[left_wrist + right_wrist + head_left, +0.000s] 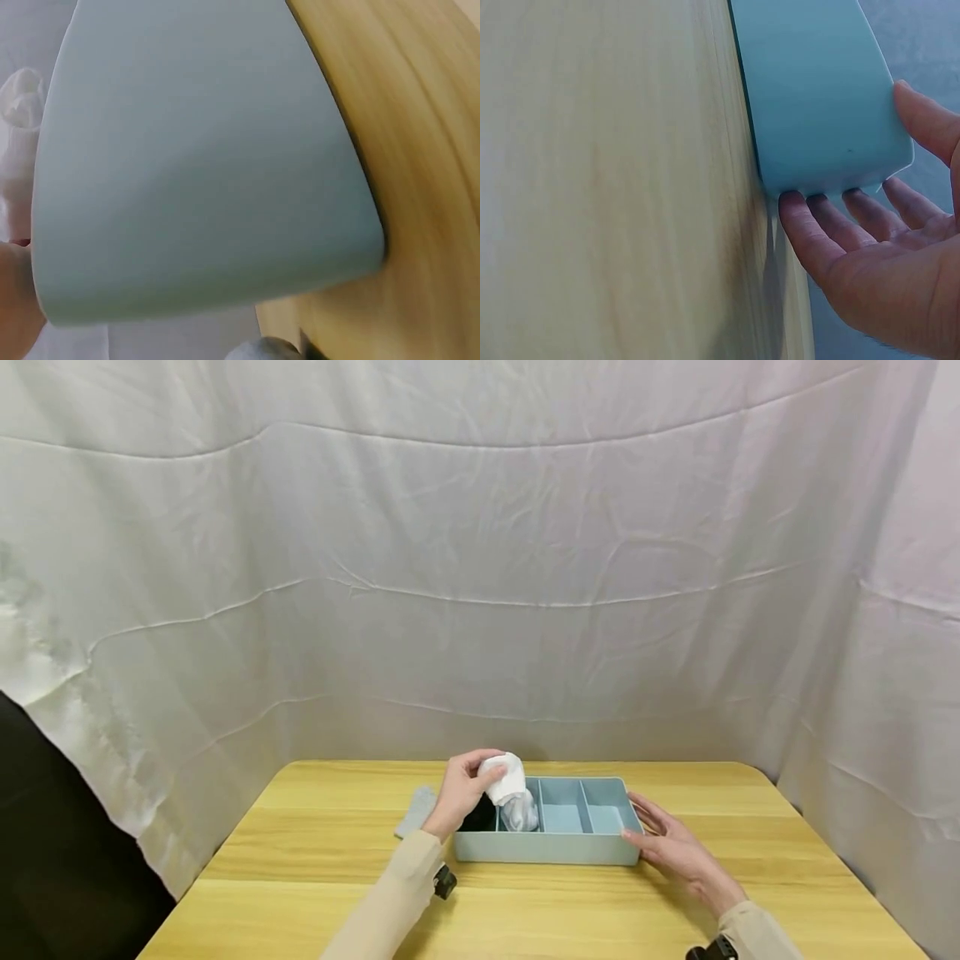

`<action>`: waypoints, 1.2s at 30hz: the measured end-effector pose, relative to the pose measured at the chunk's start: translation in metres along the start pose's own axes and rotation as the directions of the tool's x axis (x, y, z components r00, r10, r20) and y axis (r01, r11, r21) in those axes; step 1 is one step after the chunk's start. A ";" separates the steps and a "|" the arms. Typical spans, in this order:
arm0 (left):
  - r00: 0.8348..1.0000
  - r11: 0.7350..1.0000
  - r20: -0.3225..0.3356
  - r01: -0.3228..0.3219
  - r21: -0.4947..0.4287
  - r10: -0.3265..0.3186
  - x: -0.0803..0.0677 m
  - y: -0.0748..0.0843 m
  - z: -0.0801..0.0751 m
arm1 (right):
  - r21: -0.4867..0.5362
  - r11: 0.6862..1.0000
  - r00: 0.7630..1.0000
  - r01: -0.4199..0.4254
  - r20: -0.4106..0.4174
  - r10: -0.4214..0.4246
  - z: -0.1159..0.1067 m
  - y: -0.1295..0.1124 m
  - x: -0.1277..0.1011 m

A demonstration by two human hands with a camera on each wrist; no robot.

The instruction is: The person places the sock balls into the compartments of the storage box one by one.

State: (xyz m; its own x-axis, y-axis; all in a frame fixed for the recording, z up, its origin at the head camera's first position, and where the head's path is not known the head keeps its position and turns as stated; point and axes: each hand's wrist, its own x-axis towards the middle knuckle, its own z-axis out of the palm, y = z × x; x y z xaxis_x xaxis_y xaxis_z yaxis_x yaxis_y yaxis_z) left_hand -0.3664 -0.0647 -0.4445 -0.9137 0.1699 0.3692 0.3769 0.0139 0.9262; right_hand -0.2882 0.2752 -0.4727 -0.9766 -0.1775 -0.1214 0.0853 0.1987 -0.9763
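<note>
Two hands at a light blue plastic box [547, 847] with sections, on a yellow wooden table [315, 860].

Nearest, two beige sleeves [390, 902] reach in from the near edge of the table. The right hand [671, 843] lies flat and relaxed, its straight fingers [817, 232] touching the right end of the box. The box sits in the middle of the table. A dark thing [480, 820] lies in its left section, and the two sections on the right show only blue. The left hand [461, 793] grips a rolled white sock [506, 781] just above the left part of the box. A white cloth thing [520, 814] sits in the section right under it. A flat grey cloth [417, 810] lies on the table to the left of the box. Far behind, a wrinkled white sheet [480, 568] hangs all around. No writing shows.
</note>
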 end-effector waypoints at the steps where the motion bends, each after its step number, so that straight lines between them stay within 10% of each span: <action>1: 1.000 1.000 0.001 -0.004 -0.003 0.004 0.001 0.000 0.001 | -0.001 1.000 1.000 0.002 -0.001 -0.002 0.000 0.000 0.000; 36: 0.995 0.999 0.097 0.029 -0.036 -0.026 0.001 -0.006 0.073 | 0.011 1.000 1.000 0.002 -0.009 -0.002 0.007 -0.001 0.001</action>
State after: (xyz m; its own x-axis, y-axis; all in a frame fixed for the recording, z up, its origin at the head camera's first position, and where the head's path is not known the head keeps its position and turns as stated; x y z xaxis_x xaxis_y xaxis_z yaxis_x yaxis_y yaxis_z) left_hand -0.3587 0.0074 -0.4557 -0.9039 0.2647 0.3361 0.3441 -0.0168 0.9388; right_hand -0.2880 0.2685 -0.4732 -0.9784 -0.1695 -0.1182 0.0856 0.1881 -0.9784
